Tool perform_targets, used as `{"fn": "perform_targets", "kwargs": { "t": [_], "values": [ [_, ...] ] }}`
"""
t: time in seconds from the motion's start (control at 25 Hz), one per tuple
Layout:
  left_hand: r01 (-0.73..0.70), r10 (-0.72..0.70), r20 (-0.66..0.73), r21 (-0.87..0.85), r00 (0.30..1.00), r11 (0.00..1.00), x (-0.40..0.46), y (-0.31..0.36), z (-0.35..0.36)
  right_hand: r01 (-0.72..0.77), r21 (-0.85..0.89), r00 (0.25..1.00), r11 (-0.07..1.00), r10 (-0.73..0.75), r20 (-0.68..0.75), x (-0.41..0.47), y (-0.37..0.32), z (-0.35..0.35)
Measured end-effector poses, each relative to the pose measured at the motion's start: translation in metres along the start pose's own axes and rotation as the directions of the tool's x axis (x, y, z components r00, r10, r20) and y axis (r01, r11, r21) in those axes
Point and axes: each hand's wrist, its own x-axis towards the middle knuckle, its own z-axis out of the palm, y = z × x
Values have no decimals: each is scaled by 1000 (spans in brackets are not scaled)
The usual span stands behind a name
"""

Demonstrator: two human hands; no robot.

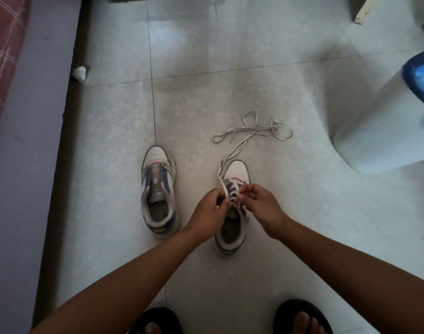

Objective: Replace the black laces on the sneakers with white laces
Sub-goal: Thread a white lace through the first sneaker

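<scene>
Both hands pinch one white lace [230, 186] over a sneaker [232, 227].
Left hand [209, 210] and right hand [259, 203] curl tight; second sneaker [159, 191] sits left, two total.

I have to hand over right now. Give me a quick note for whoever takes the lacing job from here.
Left hand and right hand: each pinches the white lace over the right sneaker.
Done: the right sneaker is partly laced in white, with slack trailing onto the floor ahead. No black laces in view.
Left: finish this shoe, then lace the left sneaker, which has none. Loose white lace lies ahead.
</scene>
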Motion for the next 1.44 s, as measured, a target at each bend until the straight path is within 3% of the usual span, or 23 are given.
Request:
{"fn": "perform_targets", "kwargs": {
  "t": [0.12,0.2,0.32,0.4,0.48,0.56,0.6,0.68,0.72,0.76,0.84,0.88,0.92,0.96,1.0,1.04,1.12,1.2,1.36,1.44],
  "values": [
    [-25,14,-62,-180,998,983,5,16,-1,-37,33,994,999,33,108,6,-10,0],
    [-95,74,-131,-162,989,982,16,28,-7,-23,-107,980,994,44,193,8,-17,-2],
    [-140,142,32,-80,989,987,32,35,-12,58,-280,972,958,10,235,10,-23,-2],
    [-105,94,154,65,984,992,37,35,-18,52,-233,986,971,-13,167,9,-25,0],
    [-77,59,101,193,993,978,38,35,-28,-7,-190,987,982,38,159,8,-26,-3],
    [-42,26,82,197,996,980,34,35,-41,-151,-114,964,982,171,202,10,-25,-7],
    [26,-53,166,161,985,987,30,34,-48,-233,-40,945,972,236,224,11,-24,-9],
    [217,-290,429,210,856,953,15,32,-56,-335,108,923,936,303,239,12,-23,-10],
    [243,-352,501,272,791,931,10,31,-55,-339,123,924,933,305,230,14,-21,-10],
    [223,-342,494,285,799,932,9,28,-51,-293,74,938,953,272,216,14,-22,-10],
    [111,-140,265,120,954,987,15,26,-38,-21,-186,983,982,55,177,12,-22,-7],
    [77,-72,153,-21,985,997,21,27,-32,209,-380,973,901,-152,174,11,-21,-6],
    [67,-47,134,-149,990,987,24,29,-26,454,-560,889,693,-398,228,11,-17,-4],
    [74,-35,172,-230,984,970,26,30,-22,606,-667,753,433,-581,308,11,-14,-1],
    [90,-31,225,-257,974,962,27,28,-18,657,-709,645,256,-678,353,13,-8,0],
    [104,-32,279,-247,960,963,27,26,-14,655,-717,622,238,-709,333,13,-5,2],
    [140,-55,343,-230,938,963,26,22,-12,555,-670,759,493,-630,165,15,-3,-1],
    [189,-77,356,-290,931,938,27,19,-12,364,-570,904,737,-426,27,17,1,-9],
    [256,-185,235,-327,954,910,31,20,-14,202,-348,971,915,-233,-47,20,7,-21],
    [334,-262,212,-489,941,806,35,24,-18,162,-215,984,963,-174,-41,17,9,-26]
  ]
}}
